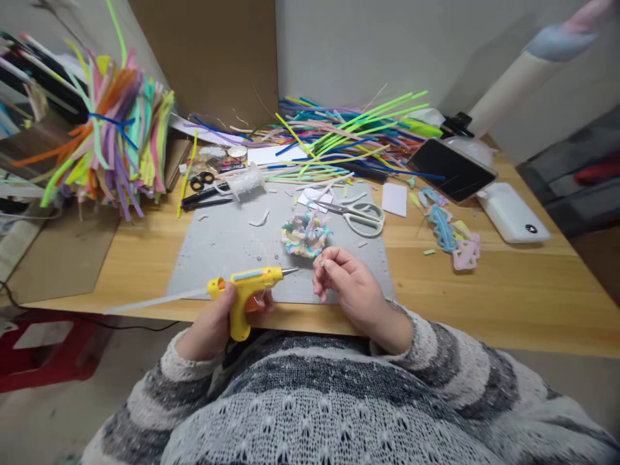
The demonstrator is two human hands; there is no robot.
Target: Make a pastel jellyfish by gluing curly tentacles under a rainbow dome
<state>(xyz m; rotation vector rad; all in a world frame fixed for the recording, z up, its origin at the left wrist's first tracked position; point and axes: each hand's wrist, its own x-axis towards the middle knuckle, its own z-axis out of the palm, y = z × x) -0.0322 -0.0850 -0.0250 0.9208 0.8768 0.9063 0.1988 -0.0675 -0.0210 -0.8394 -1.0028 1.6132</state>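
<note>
Wooden desk [508,297], grey mat [227,245] shielding it | left hand [213,326] grips glue gun [249,290], nozzle aimed right | right hand [346,284] pinches tiny piece near nozzle, beside pastel ruffle [305,236]

No readable text, brand, number or label shows anywhere in the view. The white power bank [512,212] at the right of the table [484,290] carries a small dark round mark, too small to make out. The yellow glue gun [248,292] bears a pale blue strip along its top, with no legible print on it.
</note>
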